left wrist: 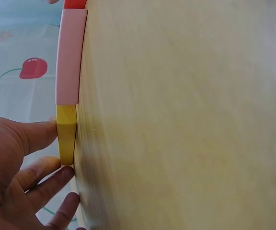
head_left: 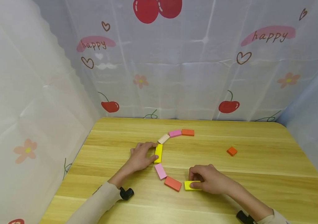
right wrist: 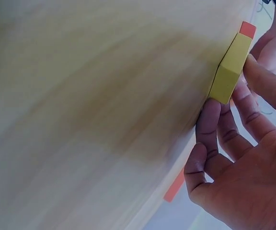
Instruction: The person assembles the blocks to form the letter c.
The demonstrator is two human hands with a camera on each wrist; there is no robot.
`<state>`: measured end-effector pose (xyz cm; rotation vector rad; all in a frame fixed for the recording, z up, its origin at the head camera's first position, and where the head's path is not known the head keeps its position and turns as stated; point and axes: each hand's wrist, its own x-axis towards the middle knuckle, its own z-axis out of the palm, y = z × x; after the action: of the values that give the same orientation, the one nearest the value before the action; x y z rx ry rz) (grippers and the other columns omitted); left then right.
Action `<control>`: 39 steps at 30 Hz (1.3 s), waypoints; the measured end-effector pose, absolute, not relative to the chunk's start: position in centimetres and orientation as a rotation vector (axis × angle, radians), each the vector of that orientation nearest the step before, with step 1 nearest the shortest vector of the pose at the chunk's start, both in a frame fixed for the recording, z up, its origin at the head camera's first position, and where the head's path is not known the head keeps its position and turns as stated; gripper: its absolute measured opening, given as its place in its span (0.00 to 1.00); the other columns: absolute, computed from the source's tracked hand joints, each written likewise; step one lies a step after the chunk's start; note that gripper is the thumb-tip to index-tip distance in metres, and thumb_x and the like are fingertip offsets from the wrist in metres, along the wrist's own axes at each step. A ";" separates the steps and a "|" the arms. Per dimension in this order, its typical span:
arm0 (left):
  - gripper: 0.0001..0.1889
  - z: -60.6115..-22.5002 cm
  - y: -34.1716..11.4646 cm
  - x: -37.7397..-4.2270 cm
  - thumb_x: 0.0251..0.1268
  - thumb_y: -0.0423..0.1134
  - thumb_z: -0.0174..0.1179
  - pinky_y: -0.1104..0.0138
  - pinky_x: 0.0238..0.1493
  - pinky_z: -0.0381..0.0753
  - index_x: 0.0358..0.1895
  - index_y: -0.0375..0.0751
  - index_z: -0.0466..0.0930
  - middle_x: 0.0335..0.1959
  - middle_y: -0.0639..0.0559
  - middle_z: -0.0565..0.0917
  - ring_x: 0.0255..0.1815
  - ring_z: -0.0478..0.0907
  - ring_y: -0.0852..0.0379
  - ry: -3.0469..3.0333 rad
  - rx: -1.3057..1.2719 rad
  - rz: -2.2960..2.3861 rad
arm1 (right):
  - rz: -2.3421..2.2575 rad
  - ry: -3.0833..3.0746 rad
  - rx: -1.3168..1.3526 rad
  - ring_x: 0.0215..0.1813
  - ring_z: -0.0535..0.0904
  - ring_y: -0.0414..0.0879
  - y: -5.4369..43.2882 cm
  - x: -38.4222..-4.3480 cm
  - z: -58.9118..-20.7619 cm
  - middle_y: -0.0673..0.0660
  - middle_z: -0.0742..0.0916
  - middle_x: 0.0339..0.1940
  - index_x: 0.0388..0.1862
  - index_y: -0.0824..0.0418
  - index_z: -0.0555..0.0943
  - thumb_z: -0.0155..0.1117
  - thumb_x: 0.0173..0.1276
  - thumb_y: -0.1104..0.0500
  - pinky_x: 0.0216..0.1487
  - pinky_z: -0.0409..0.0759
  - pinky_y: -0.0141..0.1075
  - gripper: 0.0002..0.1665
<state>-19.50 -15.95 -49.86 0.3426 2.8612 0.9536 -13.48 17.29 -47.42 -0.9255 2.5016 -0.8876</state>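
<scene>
On the wooden table, flat rectangular blocks form a curved line. My left hand [head_left: 141,156] holds a yellow block [head_left: 158,153] on the curve's left side, thumb at its near end and index fingertip by its far end. In the left wrist view this yellow block [left wrist: 66,134] adjoins a pink block [left wrist: 70,57]. At the curve's near end my right hand [head_left: 210,179] grips another yellow block [head_left: 187,185], with the thumb on top and fingers behind. A small gap separates that block from a red block [head_left: 173,184]. In the right wrist view the gripped yellow block [right wrist: 230,69] lies low against the tabletop.
Beyond my left hand the curve continues with a beige block [head_left: 163,138], a pink block [head_left: 175,133] and an orange block [head_left: 188,132]. A single small orange block [head_left: 232,151] lies apart on the right. Printed curtains [head_left: 175,68] surround the table [head_left: 259,137].
</scene>
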 end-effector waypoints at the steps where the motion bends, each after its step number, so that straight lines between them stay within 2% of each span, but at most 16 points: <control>1: 0.27 -49.8 -15.9 -19.5 0.75 0.49 0.69 0.46 0.62 0.57 0.74 0.52 0.78 0.76 0.53 0.80 0.74 0.68 0.45 2.862 0.343 0.952 | -0.887 2.499 -0.921 0.34 0.72 0.31 17.2 -13.5 -47.4 0.37 0.81 0.31 0.37 0.41 0.79 0.75 0.73 0.46 0.48 0.57 0.47 0.11; 33: 0.28 -49.9 -16.0 -19.5 0.75 0.48 0.70 0.46 0.61 0.57 0.74 0.52 0.78 0.75 0.52 0.81 0.72 0.69 0.45 2.866 0.356 0.960 | -0.869 2.475 -0.952 0.34 0.72 0.30 16.7 -13.7 -47.1 0.38 0.81 0.32 0.39 0.43 0.81 0.75 0.73 0.46 0.47 0.60 0.39 0.09; 39: 0.28 -49.9 -16.0 -19.4 0.74 0.48 0.70 0.46 0.61 0.57 0.74 0.52 0.78 0.75 0.53 0.81 0.73 0.69 0.45 2.865 0.347 0.966 | -0.920 2.422 -0.981 0.35 0.73 0.31 17.1 -13.9 -47.3 0.40 0.82 0.34 0.42 0.45 0.83 0.72 0.76 0.46 0.42 0.70 0.32 0.07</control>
<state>-19.44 -15.99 -49.87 0.3468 2.8646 0.9658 -13.94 17.15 -47.28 -0.9813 2.4222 -0.9201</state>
